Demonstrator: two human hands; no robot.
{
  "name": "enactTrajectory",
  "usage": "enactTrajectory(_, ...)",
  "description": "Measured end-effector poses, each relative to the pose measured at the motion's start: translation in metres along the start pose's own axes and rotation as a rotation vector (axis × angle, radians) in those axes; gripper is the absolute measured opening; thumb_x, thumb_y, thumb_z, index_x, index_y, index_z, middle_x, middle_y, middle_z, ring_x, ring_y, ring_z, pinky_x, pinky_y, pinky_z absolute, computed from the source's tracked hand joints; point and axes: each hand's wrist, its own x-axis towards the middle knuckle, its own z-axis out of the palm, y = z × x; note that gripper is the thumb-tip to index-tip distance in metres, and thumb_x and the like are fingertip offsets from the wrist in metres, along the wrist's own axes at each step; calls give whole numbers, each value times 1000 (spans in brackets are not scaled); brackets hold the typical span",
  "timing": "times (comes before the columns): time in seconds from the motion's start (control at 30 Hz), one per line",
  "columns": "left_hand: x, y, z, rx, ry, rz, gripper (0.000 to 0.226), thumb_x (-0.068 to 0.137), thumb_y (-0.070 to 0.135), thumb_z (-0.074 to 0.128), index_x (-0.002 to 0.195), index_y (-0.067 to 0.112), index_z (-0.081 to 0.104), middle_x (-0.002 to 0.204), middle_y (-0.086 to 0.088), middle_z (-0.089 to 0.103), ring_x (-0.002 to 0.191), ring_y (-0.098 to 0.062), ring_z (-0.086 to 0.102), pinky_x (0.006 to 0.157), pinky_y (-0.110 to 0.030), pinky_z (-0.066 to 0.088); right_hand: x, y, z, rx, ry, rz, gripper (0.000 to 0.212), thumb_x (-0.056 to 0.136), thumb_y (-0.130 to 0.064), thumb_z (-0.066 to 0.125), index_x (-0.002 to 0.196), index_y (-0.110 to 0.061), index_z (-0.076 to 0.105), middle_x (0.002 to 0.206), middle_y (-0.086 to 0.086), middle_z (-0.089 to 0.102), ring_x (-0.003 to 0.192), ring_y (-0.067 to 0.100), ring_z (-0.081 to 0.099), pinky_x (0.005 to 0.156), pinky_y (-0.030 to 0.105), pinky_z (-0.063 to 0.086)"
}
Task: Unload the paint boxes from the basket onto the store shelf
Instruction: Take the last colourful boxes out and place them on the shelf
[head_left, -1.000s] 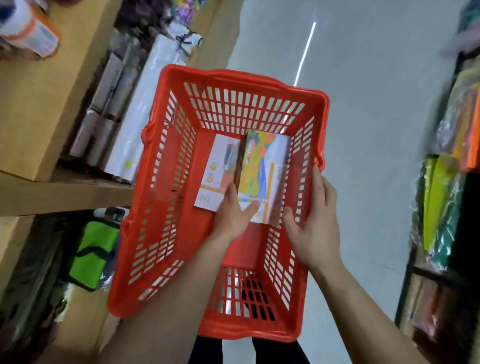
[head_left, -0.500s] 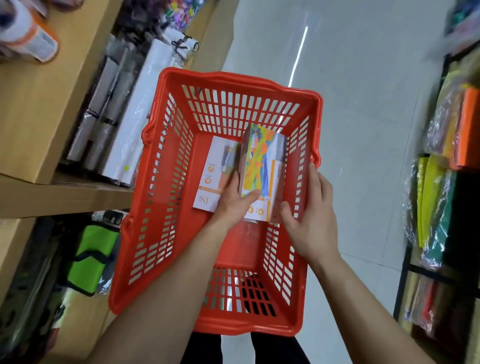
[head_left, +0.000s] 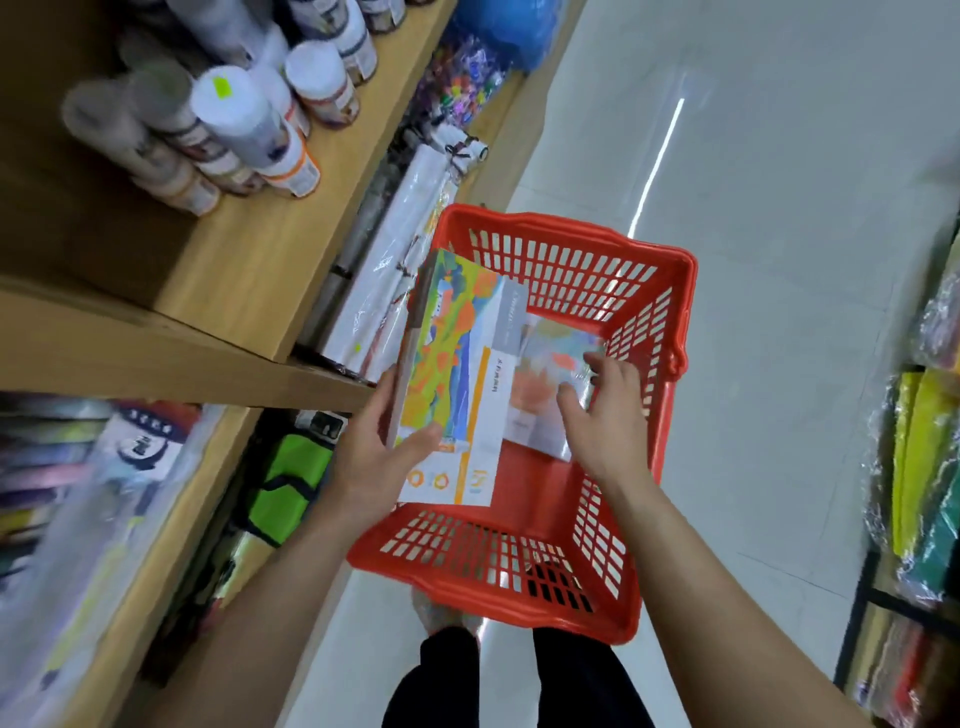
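Red plastic basket (head_left: 519, 587) sits on the pale floor (head_left: 779, 260) beside a wooden store shelf (head_left: 249, 291). Head view: left hand (head_left: 374, 462) is clamped on a colourful paint box (head_left: 457, 374), lifted above the basket's left rim. Right hand (head_left: 602, 415), fingers spread and loose, rests on a second paint box (head_left: 540, 384) lying inside the basket near its right wall. White cans (head_left: 244, 124) lie on the shelf board.

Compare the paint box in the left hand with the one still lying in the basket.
The held paint box is lifted at the rim of the red basket, gripped by the left hand; the second paint box lies inside the basket under the right hand. The held paint box looks sharp and vivid; the second paint box looks blurred and paler. Both carry colourful painted artwork with white areas.
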Motion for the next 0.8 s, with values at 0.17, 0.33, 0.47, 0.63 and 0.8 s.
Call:
enactTrajectory(0.17, -19, -5, -37, -47, 97, -1, 71, 86, 23, 79, 124, 74, 50, 106, 11, 81, 83, -21, 81, 59, -30, 63, 34, 44, 62, -70, -240, 388, 62, 95, -22, 58, 148, 3, 38, 146, 31, 41, 132, 46, 46, 109, 39, 36)
enactTrajectory(0.33, -20, -19, -45, -37, 122, -32, 73, 74, 41, 82, 131, 71, 47, 110, 11, 80, 86, -21, 81, 59, -32, 64, 40, 76, 102, -174, -316, 522, 93, 84, -29, 69, 153, 1, 15, 146, 35, 35, 133, 54, 41, 111, 46, 37)
enactTrajectory(0.47, -16, -27, -40, -8, 111, -38, 72, 76, 37, 83, 127, 73, 48, 111, 15, 78, 87, -20, 81, 59, -31, 64, 32, 88, 113, -161, -247, 440, 106, 73, -36, 78, 153, -5, 15, 139, 33, 40, 127, 53, 43, 112, 48, 38)
enactTrajectory(0.63, -16, -33, -36, -34, 74, -59, 74, 68, 48, 83, 132, 66, 49, 118, 11, 77, 94, -22, 80, 64, -34, 65, 41, 90, 116, 11, -217, 442, 103, 73, -33, 80, 153, -8, 21, 140, 29, 40, 127, 49, 46, 112, 48, 39)
enactTrajectory(0.8, -16, -35, -36, -39, 79, -81, 74, 67, 46, 83, 129, 68, 50, 113, 8, 78, 90, -24, 81, 62, -36, 65, 53, 77, 109, 171, -122, 390, 66, 72, -28, 80, 127, -14, 47, 121, 11, 68, 112, 32, 66, 99, 40, 52)
